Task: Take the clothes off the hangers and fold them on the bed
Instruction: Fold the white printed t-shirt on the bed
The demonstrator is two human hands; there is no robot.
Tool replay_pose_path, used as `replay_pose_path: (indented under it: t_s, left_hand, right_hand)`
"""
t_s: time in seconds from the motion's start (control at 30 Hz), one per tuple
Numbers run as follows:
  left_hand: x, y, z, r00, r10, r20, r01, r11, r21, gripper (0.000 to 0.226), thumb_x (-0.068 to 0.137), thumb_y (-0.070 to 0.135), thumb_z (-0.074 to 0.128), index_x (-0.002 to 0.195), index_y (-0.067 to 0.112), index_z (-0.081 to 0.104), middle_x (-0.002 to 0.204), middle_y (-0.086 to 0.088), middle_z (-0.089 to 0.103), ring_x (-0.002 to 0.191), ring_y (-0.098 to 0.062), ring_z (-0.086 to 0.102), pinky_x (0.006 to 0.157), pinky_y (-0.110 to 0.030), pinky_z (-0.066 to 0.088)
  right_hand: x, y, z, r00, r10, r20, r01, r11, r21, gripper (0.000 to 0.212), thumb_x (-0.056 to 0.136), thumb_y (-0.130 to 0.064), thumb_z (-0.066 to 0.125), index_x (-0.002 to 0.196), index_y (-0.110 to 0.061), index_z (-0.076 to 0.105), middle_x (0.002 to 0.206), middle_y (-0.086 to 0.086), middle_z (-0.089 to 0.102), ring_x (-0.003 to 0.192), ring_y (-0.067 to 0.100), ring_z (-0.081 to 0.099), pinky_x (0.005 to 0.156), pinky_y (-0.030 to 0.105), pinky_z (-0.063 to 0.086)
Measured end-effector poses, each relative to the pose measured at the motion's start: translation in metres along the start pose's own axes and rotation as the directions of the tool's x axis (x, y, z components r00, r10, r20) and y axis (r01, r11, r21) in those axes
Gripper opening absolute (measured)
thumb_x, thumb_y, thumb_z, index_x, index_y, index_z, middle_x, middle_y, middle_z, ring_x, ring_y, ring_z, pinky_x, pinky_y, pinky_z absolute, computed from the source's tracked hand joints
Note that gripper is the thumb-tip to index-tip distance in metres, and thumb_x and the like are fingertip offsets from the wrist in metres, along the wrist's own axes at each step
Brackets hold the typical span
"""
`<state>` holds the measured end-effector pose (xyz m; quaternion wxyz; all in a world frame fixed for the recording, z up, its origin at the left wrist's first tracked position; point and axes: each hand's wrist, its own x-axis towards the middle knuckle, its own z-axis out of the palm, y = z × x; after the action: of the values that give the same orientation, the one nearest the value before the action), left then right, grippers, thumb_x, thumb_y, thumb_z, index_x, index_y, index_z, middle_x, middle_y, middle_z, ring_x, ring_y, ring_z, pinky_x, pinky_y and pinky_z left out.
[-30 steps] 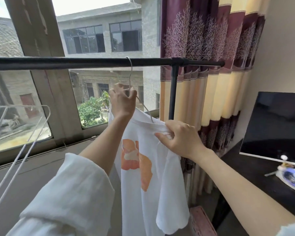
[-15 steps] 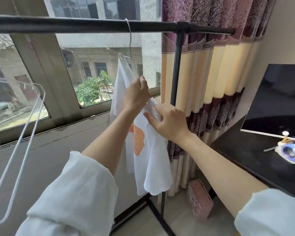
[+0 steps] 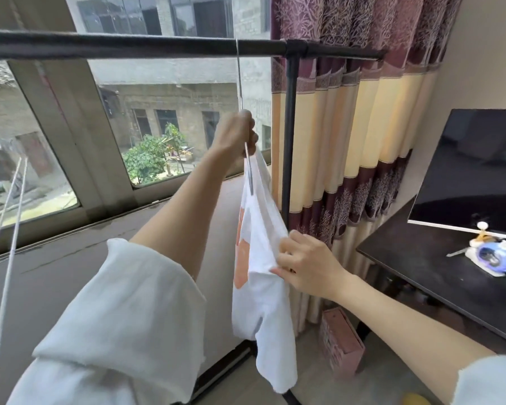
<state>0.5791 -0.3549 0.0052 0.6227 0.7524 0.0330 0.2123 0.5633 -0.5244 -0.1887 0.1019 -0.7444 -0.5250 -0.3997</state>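
- Head view, centre of the frame: the left hand [image 3: 236,135] grips the metal wire hanger [image 3: 240,92], fingers curled round its upper part just below the long hook that hangs from the black clothes rail [image 3: 135,46].
- A second ago the white T-shirt [image 3: 260,258] with an orange print sat spread over both hanger shoulders. It now hangs in a narrow bunch below the left hand, with part of the collar still caught on the hanger.
- Centre right: the right hand [image 3: 307,266] pinches the shirt's fabric, lower in the frame than before, drawing it down and away.
- Judgement: the shirt is nearly free, and one more pull should clear it for carrying to the bed, which is out of sight.
- Left edge: empty white hangers [image 3: 5,229] dangle.
- Right: a dark tabletop [image 3: 421,258] bears a monitor [image 3: 473,171] and a small blue toy [image 3: 492,255].
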Motion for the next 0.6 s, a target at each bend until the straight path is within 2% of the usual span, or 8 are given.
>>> replay_pose_path:
  t_s: [0.07, 0.13, 0.23, 0.33, 0.4, 0.43, 0.5, 0.6]
  left_hand:
    - [0.003, 0.021, -0.006, 0.998, -0.054, 0.032, 0.057, 0.992, -0.116, 0.031, 0.092, 0.011, 0.037, 0.061, 0.014, 0.042, 0.046, 0.003, 0.043, 0.041, -0.009, 0.042, 0.045, -0.02, 0.031]
    - [0.001, 0.027, -0.008, 0.994, -0.049, 0.097, 0.06, 0.991, -0.116, 0.035, 0.095, 0.023, 0.036, 0.063, 0.014, 0.046, 0.043, 0.005, 0.048, 0.049, -0.012, 0.042, 0.05, -0.023, 0.033]
    - [-0.011, 0.009, -0.002, 0.993, 0.001, 0.117, 0.022, 0.98, -0.196, 0.062, 0.099, 0.05, 0.021, 0.061, 0.014, 0.054, 0.049, 0.003, 0.054, 0.049, -0.011, 0.044, 0.05, -0.021, 0.034]
    - [-0.017, -0.028, -0.001, 0.996, -0.045, -0.078, 0.025, 0.97, -0.241, 0.051, 0.099, 0.044, 0.03, 0.068, 0.013, 0.056, 0.061, 0.0, 0.055, 0.051, -0.009, 0.047, 0.051, -0.02, 0.038]
    - [-0.014, -0.061, -0.006, 0.985, -0.1, -0.142, 0.08, 0.987, -0.141, 0.023, 0.093, 0.033, 0.047, 0.085, 0.013, 0.055, 0.076, -0.001, 0.056, 0.063, -0.011, 0.051, 0.06, -0.024, 0.04]
    - [-0.011, -0.076, -0.004, 0.984, -0.12, -0.134, 0.11, 0.991, -0.079, 0.019, 0.09, 0.03, 0.051, 0.097, 0.012, 0.054, 0.089, -0.002, 0.057, 0.074, -0.013, 0.053, 0.066, -0.026, 0.043]
    - [-0.006, -0.101, -0.006, 0.984, -0.14, -0.11, 0.142, 0.99, 0.01, 0.033, 0.094, 0.025, 0.051, 0.123, 0.01, 0.048, 0.119, -0.006, 0.054, 0.102, -0.017, 0.052, 0.088, -0.032, 0.044]
    - [0.004, -0.113, 0.006, 0.997, -0.075, 0.031, 0.073, 0.996, 0.059, 0.057, 0.097, 0.026, 0.048, 0.147, 0.013, 0.026, 0.15, -0.004, 0.031, 0.135, -0.018, 0.034, 0.113, -0.038, 0.028]
  right_hand:
    - [-0.021, 0.005, 0.01, 0.983, 0.174, 0.062, -0.176, 0.984, 0.027, 0.032, 0.083, -0.036, 0.052, 0.061, -0.013, 0.051, 0.072, 0.002, 0.051, 0.073, 0.017, 0.041, 0.047, 0.033, 0.049]
    - [-0.017, 0.009, 0.008, 0.908, 0.417, 0.044, -0.419, 0.9, 0.123, 0.034, 0.085, -0.034, 0.05, 0.061, -0.009, 0.048, 0.072, 0.005, 0.049, 0.074, 0.02, 0.044, 0.046, 0.037, 0.049]
    - [0.014, 0.016, -0.002, 0.794, 0.604, 0.068, -0.6, 0.763, 0.238, 0.031, 0.088, -0.026, 0.053, 0.069, -0.002, 0.054, 0.08, 0.011, 0.052, 0.079, 0.03, 0.052, 0.063, 0.043, 0.049]
    - [0.037, 0.023, -0.01, 0.712, 0.698, 0.082, -0.678, 0.651, 0.341, 0.032, 0.086, -0.025, 0.047, 0.075, 0.003, 0.059, 0.085, 0.01, 0.052, 0.086, 0.025, 0.051, 0.079, 0.03, 0.04]
    - [0.046, 0.025, -0.019, 0.629, 0.777, 0.026, -0.707, 0.558, 0.435, 0.029, 0.082, -0.023, 0.047, 0.064, -0.001, 0.053, 0.076, 0.002, 0.044, 0.074, 0.014, 0.047, 0.068, 0.02, 0.033]
    - [0.047, 0.027, -0.025, 0.58, 0.815, -0.002, -0.713, 0.508, 0.483, 0.027, 0.08, -0.021, 0.046, 0.057, -0.007, 0.045, 0.072, -0.002, 0.039, 0.066, 0.005, 0.043, 0.062, 0.016, 0.03]
    - [0.05, 0.027, -0.032, 0.508, 0.861, -0.013, -0.701, 0.422, 0.575, 0.029, 0.076, -0.021, 0.045, 0.053, -0.018, 0.029, 0.067, -0.006, 0.034, 0.058, 0.001, 0.04, 0.059, 0.015, 0.031]
    - [0.051, 0.035, -0.044, 0.475, 0.879, -0.028, -0.675, 0.385, 0.629, 0.028, 0.072, -0.033, 0.042, 0.055, -0.019, 0.026, 0.066, -0.006, 0.035, 0.056, 0.004, 0.035, 0.057, 0.016, 0.03]
